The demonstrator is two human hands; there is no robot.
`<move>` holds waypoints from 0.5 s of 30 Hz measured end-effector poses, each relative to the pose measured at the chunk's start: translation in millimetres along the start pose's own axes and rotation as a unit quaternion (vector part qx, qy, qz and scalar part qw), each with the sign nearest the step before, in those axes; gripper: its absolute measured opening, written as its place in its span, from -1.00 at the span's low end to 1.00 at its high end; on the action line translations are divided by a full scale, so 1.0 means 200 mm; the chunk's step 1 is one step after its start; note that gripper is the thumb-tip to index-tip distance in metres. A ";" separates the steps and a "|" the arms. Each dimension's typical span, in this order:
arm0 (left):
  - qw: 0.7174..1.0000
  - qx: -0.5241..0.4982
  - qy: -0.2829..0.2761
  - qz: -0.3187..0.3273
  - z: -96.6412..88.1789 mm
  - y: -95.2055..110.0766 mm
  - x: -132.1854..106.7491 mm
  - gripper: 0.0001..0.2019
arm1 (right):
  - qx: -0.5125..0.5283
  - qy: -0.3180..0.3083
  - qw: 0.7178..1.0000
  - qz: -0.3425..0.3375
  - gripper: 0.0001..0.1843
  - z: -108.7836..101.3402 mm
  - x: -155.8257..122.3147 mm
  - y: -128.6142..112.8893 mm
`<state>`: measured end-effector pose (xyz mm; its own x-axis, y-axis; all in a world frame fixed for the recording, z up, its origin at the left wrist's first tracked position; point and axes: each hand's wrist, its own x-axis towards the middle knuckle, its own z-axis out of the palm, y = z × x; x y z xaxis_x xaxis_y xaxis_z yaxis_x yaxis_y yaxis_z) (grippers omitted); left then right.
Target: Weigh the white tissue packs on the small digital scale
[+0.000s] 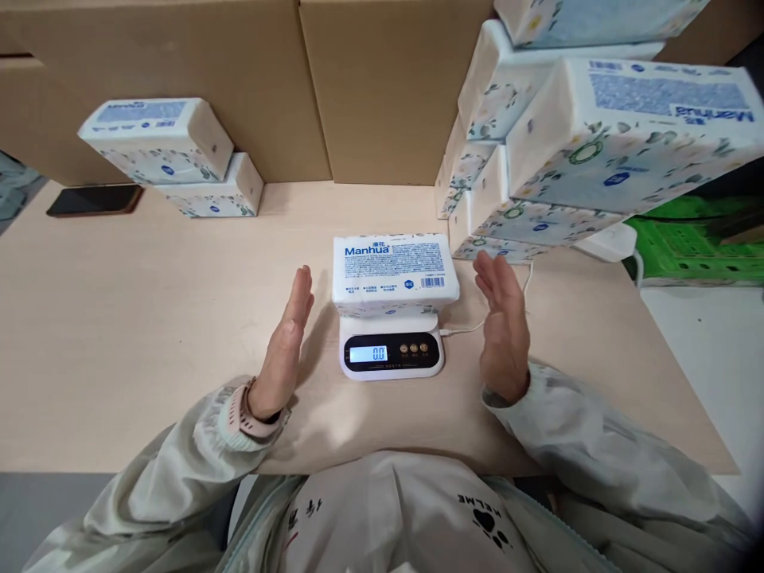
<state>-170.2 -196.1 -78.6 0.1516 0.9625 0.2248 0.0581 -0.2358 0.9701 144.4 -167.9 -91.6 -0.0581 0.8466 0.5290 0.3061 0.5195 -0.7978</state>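
A pack of tissues [394, 270], white with blue print, lies on a white digital scale [391, 358] in the middle of the table. The scale's lit display reads 0.0. To the left of the pack, my left hand [285, 346] is raised with straight fingers, apart from it and holding nothing. My right hand [503, 330] stands on the other side, fingers stretched out, also not touching the pack. A white cable [462, 330] plugs into the scale's right side and passes behind my right hand.
Two tissue packs [170, 143] are stacked at the back left, beside a dark phone [94, 200]. A taller stack of tissue packs [621, 143] rises at the back right. Cardboard boxes [394, 95] line the rear edge. A green crate [698, 239] sits beyond the table's right edge.
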 end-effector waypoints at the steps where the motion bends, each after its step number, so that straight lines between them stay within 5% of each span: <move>1: 1.000 -0.004 0.006 0.001 0.00 0.00 0.00 -0.42 | -0.008 0.023 1.000 0.001 -0.37 0.00 0.00 0.00; 15: 0.999 -0.014 0.029 0.026 -0.01 -0.02 0.01 -0.45 | -0.111 0.042 0.993 0.010 -0.35 -0.02 -0.02 0.00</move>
<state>-171.9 -192.8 -82.6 0.0965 0.9556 0.2784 0.0233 -0.2818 0.9592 147.6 -171.3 -91.9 0.0270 0.8388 0.5437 0.5081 0.4569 -0.7301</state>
